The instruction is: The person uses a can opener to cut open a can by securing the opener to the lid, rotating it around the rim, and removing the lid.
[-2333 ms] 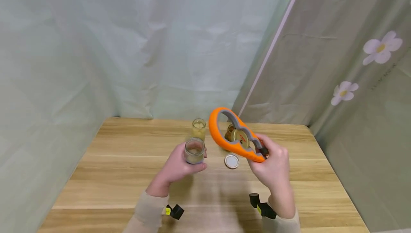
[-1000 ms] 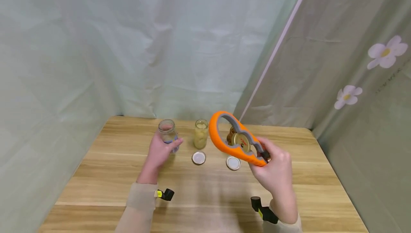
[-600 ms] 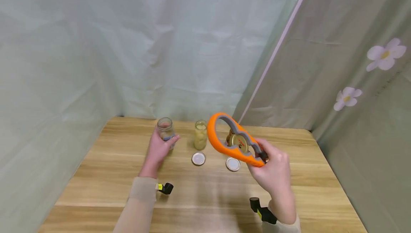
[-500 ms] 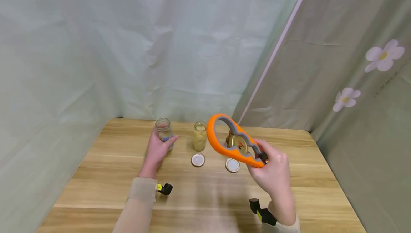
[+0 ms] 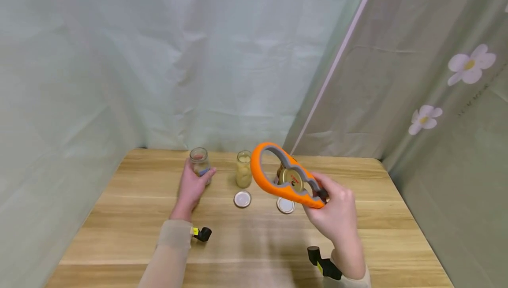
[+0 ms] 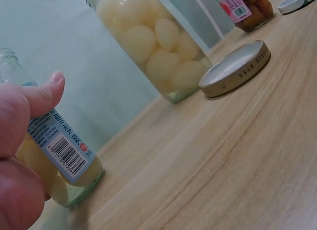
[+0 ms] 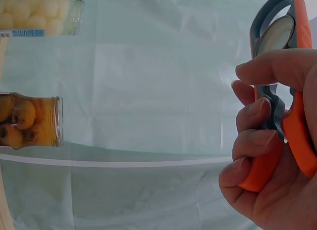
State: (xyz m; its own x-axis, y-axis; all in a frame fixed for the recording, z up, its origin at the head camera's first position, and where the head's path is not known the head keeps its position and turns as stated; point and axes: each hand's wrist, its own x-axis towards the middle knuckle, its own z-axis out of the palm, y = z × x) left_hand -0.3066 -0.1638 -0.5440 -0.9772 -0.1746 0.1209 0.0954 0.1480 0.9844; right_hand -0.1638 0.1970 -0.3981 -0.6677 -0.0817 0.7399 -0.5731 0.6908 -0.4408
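Note:
My left hand (image 5: 192, 185) is round a lidless glass jar (image 5: 199, 163) with a blue label (image 6: 64, 148), its thumb along the side. That jar stands upright at the back left of the table, pale pieces showing low inside it in the left wrist view. Raised over the right side, my right hand (image 5: 335, 206) grips the handles of an orange and grey jar opener (image 5: 262, 177). A gold lid (image 5: 292, 178) with red print sits within the opener's loop. Beside the left jar stands another lidless jar (image 5: 244, 171) of pale round fruit.
A jar of brown fruit (image 7: 29, 120), uncovered, stands farther right, mostly hidden behind the opener in the head view. Two upturned lids lie on the wooden table (image 5: 131, 217): one lid (image 5: 242, 199) before the middle jar, another lid (image 5: 285, 205) farther right. Curtains (image 5: 238, 58) hang behind.
My left hand has carried its jar from the middle back and left, down onto the table, uncovering the middle jar and its lid. My right hand stays nearly still with the opener.

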